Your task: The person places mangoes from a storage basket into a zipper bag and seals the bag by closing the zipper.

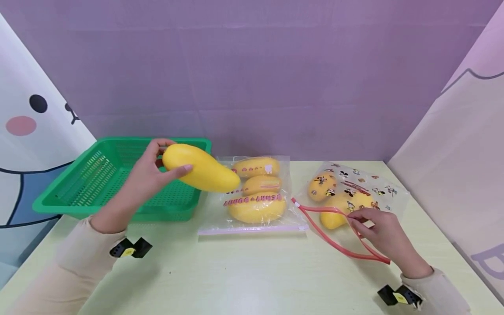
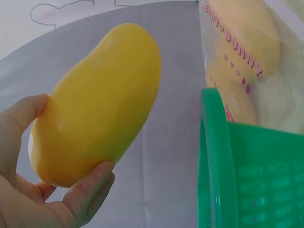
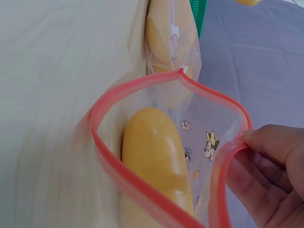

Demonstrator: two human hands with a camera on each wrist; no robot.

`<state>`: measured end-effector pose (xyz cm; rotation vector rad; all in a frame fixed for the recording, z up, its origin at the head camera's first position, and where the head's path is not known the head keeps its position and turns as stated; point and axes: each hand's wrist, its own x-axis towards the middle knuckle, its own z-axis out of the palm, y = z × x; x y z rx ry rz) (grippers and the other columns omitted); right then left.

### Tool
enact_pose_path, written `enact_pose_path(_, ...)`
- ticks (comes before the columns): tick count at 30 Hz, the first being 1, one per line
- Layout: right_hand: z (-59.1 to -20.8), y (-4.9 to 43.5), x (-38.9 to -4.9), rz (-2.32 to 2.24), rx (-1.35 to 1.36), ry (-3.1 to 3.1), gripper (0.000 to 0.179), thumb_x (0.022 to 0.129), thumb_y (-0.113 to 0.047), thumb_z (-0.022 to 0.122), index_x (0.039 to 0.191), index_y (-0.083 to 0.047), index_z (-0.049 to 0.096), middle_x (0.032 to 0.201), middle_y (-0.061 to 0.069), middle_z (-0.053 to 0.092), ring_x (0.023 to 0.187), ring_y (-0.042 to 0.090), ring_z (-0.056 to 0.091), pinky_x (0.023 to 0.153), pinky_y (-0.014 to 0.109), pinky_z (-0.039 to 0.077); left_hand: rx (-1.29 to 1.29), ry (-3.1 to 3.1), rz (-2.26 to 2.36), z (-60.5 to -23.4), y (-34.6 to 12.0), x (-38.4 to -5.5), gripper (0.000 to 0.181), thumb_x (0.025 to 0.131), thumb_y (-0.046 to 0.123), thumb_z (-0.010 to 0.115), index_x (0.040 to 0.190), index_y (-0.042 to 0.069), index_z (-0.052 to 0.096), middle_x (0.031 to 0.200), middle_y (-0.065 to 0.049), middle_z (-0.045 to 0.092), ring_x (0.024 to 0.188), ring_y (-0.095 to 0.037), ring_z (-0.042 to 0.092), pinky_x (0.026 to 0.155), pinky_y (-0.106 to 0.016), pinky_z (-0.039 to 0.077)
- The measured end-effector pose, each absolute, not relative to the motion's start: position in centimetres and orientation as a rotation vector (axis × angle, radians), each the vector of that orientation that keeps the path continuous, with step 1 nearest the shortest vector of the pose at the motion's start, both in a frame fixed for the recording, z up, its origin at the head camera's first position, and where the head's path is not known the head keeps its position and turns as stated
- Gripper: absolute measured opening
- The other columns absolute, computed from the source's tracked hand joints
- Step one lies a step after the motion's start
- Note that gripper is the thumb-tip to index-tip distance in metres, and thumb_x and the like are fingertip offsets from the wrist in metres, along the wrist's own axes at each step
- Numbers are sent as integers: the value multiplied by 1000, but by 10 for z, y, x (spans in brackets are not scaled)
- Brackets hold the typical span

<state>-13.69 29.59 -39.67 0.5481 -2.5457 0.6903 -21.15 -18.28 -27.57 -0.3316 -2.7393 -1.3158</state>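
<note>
A long yellow mango (image 1: 202, 169) is gripped by my left hand (image 1: 155, 168), held in the air above the right rim of the green basket. In the left wrist view thumb and fingers wrap one end of that mango (image 2: 102, 99). My right hand (image 1: 382, 232) pinches the red-edged mouth of a clear zip bag (image 1: 387, 194) printed with cartoon figures. Its mouth gapes open toward me in the right wrist view, with a yellow mango (image 3: 154, 152) just inside. In the head view more yellow fruit shows through the film.
A green basket (image 1: 167, 215) with slotted walls stands at the left. Between basket and red-edged bag lies a second clear zip bag (image 1: 212, 218) with a lilac closure, holding three yellow mangoes. Purple cloth (image 1: 252, 78) rises behind the pale table (image 1: 236, 275).
</note>
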Motion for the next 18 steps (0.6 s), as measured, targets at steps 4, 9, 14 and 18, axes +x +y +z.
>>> enact_pose_path(4, -396, 294, -136, 705, 553, -2542, 22, 70, 6, 77, 85, -7, 71, 77, -2, 66, 59, -4, 53, 49, 12, 47, -346, -2719, -1325, -278, -180, -209, 70, 84, 41, 69, 135, 11, 31, 128, -14, 42, 107, -30, 48, 71, -27, 49)
enact_pose_path(9, -397, 293, -137, 719, 562, -2538, 21, 70, 6, 77, 85, -7, 71, 77, -2, 66, 59, -4, 53, 49, 12, 47, -388, -2689, -1330, -283, -175, -206, 69, 84, 39, 70, 134, 10, 32, 125, -13, 44, 104, -28, 48, 69, -25, 50)
enact_pose_path(14, -396, 294, -136, 719, 559, -2540, 20, 70, 6, 77, 85, -7, 71, 78, -1, 66, 58, -4, 54, 49, 12, 47, -425, -2663, -1354, -286, -168, -200, 69, 83, 36, 72, 134, 10, 33, 125, -12, 44, 103, -27, 50, 67, -24, 52)
enact_pose_path(18, -396, 294, -136, 726, 561, -2537, 20, 71, 6, 76, 85, -7, 70, 78, -1, 66, 58, -3, 54, 49, 11, 46, -452, -2642, -1386, -288, -160, -193, 71, 80, 35, 74, 133, 9, 34, 125, -12, 43, 102, -27, 50, 68, -24, 54)
